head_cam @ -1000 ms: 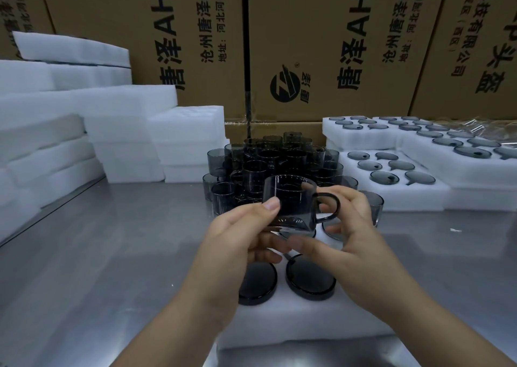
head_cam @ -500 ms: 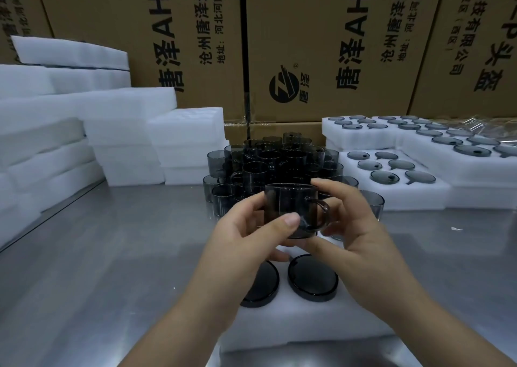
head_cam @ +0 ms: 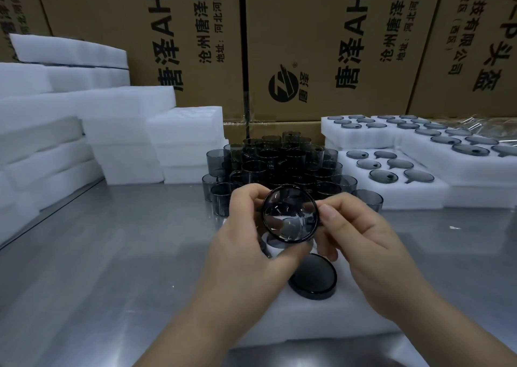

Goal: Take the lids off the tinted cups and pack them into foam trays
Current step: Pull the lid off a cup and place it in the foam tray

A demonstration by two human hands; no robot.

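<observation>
Glossy tinted cup point(head_cam: 291, 215), matt white foam tray point(head_cam: 321, 319), brushed-metal table point(head_cam: 112, 254).

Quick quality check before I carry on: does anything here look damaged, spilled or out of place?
Nothing looks broken or spilled. Only a small white scrap lies loose on the shiny steel table, towards its right side.

all the print sits on the cartons at the back, and it runs sideways. the left box point(head_cam: 112, 8) shows big black 唐泽 followed by ah4 in capitals, cut off at the top edge. beside it are smaller lines, 沧州唐泽通… and 地址:河北河间…. the middle box point(head_cam: 307, 17) repeats the same lines and adds a round logo point(head_cam: 283, 84) with 唐泽 and an ® mark. the right box point(head_cam: 436, 67) reads 科技有限公司, (西区), and large 头盔 with a p above it.
</observation>
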